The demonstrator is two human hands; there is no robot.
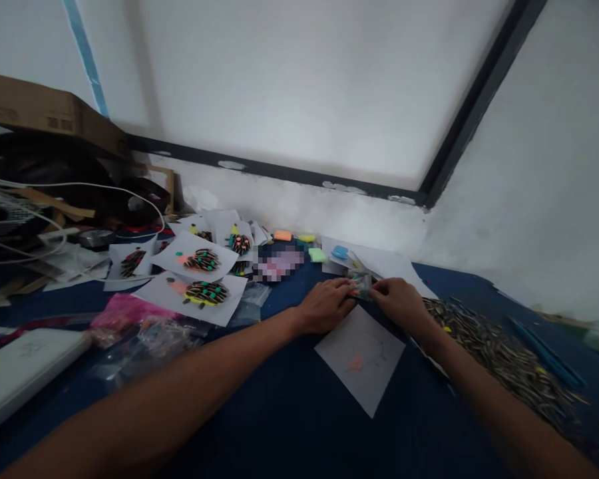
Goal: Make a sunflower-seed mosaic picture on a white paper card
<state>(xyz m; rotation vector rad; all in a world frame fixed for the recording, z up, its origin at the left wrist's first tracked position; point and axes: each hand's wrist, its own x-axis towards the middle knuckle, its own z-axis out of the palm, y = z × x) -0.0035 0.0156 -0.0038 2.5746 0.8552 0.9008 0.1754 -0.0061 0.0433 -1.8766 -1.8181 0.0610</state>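
A small clear plastic bag (pixel 363 285) with green and orange bits lies between my hands on the blue table. My left hand (pixel 328 306) rests on its left side, fingers bent together and holding that edge down. At the other edge, my right hand (pixel 398 303) pinches the plastic between thumb and fingers. Just below them is a white sheet of paper (pixel 374 372), turned cornerwise, with a faint drawn outline and an orange patch on it. Behind the bag, a light blue block (pixel 339 252) sits on another white sheet.
Finished-looking hedgehog pictures on paper (pixel 204 293) overlap at the left. Crumpled plastic bags (pixel 164 336) and a white flat case (pixel 27 366) lie nearer. A heap of dark striped seeds (pixel 489 339) and a blue tool (pixel 549 352) are on the right. A wall stands behind.
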